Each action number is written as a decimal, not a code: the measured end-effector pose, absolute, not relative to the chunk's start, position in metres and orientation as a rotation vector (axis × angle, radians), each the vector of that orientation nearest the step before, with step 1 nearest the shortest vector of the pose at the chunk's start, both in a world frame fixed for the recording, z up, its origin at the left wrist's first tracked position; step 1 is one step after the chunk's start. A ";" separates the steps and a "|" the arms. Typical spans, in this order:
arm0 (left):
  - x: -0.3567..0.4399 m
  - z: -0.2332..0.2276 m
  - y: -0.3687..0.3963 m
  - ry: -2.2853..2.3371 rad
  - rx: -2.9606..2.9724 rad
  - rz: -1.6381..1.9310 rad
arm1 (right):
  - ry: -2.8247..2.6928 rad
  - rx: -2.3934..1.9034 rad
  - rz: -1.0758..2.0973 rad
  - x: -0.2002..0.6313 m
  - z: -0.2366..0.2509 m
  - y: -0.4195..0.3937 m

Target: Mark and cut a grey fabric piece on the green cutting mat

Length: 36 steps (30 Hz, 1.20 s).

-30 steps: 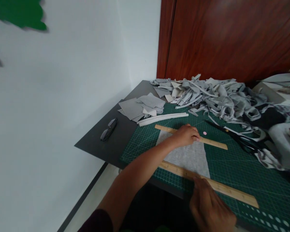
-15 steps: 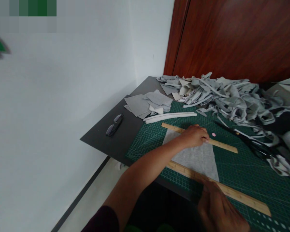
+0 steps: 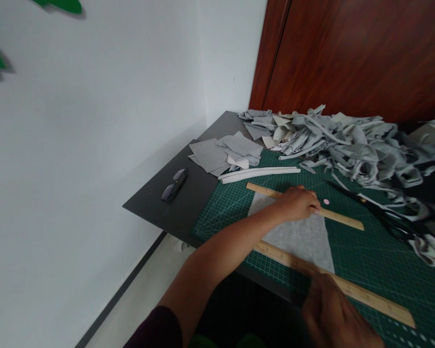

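A piece of light grey fabric [image 3: 297, 241] lies flat on the green cutting mat [image 3: 377, 261]. Across its far edge runs a shorter wooden ruler [image 3: 342, 219], with the fingers of my left hand [image 3: 299, 202] closed on its middle. Along the near edge of the fabric lies a longer wooden ruler [image 3: 373, 297]. My right hand [image 3: 339, 311] is at this ruler's near side, its fingers bent and closed against the edge; the fingertips are dark and partly hidden. A small pink disc [image 3: 326, 201] sits just beyond the shorter ruler.
Black scissors [image 3: 380, 212] rest on the right, beside a large heap of grey fabric scraps [image 3: 362, 145]. Cut grey pieces [image 3: 210, 154] and a pale rolled strip [image 3: 259, 174] lie further back. Eyeglasses [image 3: 175, 185] sit on the dark tabletop [image 3: 148, 203], near the white wall.
The view has shifted slightly, so everything appears a little further right. Both hands stay at their rulers, and the fabric lies as before.
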<state>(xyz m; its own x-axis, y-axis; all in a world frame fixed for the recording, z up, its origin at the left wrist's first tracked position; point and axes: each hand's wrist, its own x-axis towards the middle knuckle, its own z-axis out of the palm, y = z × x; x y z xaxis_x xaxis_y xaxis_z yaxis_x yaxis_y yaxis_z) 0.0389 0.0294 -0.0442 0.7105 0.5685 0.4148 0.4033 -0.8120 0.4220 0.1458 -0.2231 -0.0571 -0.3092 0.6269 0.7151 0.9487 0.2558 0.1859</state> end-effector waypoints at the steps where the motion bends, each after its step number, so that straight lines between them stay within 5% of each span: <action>1: 0.039 -0.044 0.029 0.766 2.619 0.781 | -2.024 -1.434 -0.831 0.146 -0.058 -0.223; 28: 0.034 -0.034 0.033 0.814 2.504 0.804 | -2.006 -1.302 -0.536 0.135 -0.039 -0.220; 36: 0.033 -0.033 0.034 0.829 2.515 0.790 | -2.105 -0.904 -0.172 0.125 0.024 -0.226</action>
